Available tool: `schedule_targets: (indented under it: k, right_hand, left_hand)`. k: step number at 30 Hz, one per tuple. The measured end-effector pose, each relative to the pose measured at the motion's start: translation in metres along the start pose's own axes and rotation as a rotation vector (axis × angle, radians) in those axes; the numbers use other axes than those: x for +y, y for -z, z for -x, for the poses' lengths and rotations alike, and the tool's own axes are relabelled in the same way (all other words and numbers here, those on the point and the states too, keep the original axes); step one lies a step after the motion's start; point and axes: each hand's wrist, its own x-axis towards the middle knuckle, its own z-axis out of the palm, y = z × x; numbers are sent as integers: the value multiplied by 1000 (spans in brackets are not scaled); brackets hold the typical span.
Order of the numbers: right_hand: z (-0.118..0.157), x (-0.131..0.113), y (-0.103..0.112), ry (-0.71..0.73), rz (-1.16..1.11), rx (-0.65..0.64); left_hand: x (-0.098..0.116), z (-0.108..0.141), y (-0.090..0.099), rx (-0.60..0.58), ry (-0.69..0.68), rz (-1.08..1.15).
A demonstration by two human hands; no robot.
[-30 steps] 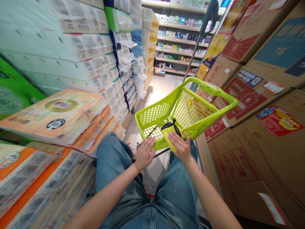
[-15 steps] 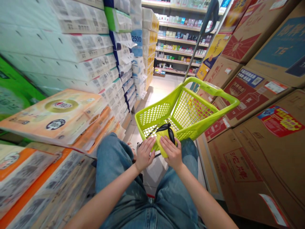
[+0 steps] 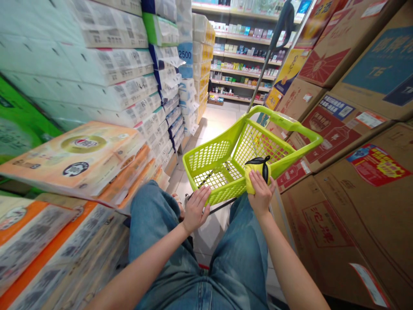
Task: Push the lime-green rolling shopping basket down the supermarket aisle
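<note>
A lime-green shopping basket (image 3: 222, 191) with lattice walls stands tilted between my knees. My left hand (image 3: 196, 210) grips its near left corner, fingers laid over the rim. In my right hand (image 3: 262, 193) is a bunched yellow cloth with black edging (image 3: 250, 178), pressed against the basket's near rim towards the right. The fingers lie across the cloth, and the part of the rim beneath it is hidden. Inside the basket only the lattice floor and walls show.
Packs of tissue paper (image 3: 125, 64) are stacked high on the left, with an orange pack (image 3: 97, 146) by my left knee. Cardboard cartons (image 3: 351, 215) wall the right side. A dark pull handle (image 3: 280, 30) rises behind the basket. Stocked shelves (image 3: 245, 60) stand ahead.
My right hand has moved right along the basket's near rim with the yellow cloth, away from my left hand. My left hand has stayed at the corner.
</note>
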Motion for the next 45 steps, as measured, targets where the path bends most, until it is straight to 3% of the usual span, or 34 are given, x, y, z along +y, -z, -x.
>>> schedule_targets:
  k: [6,9,11,14,18,20,23,28,30,32,35,40,42,45]
  right_hand:
    - [15,-90,-10,167,-180,-160]
    - [16,-106,-9,232,-209,-217]
    - [13,-96,-7,288,-206,-235]
    - [3,-59,-1,349,-195,-224]
    - [-4,-3,5,252,-141,-148]
    - [-4,7,5,173,-101,-94]
    - [3,-12,0,111,-83,-42]
    - [19,-88,-11,242,-234,-203]
    - [21,-102,-12,260,-248,-231]
    - [19,-97,-11,307,-241,-243]
    - [10,-61,-5,384,-210,-242]
    - [-1,8,2,238,-120,-101]
    - [-1,16,0,164,-86,-34]
    - [3,-5,-6,105,-73,11]
  left_hand:
    - [-1,1,-1,3,17,12]
    - [-1,1,0,6,14,4]
    - [-1,1,1,-3,10,1]
    - [-2,0,2,-24,1,0]
    - [-2,-1,3,-18,2,-2]
    - [-2,-1,2,-8,5,2]
    - [0,-1,0,1,8,9]
    - [0,1,-3,8,24,7]
    - [-1,1,-3,13,26,4]
    - [-2,1,-1,8,19,2]
    - [-2,0,1,-20,9,-5]
    - [-1,-1,3,-25,6,-15]
    - [-1,-1,3,-20,1,-17]
    - [0,-1,2,-11,3,-13]
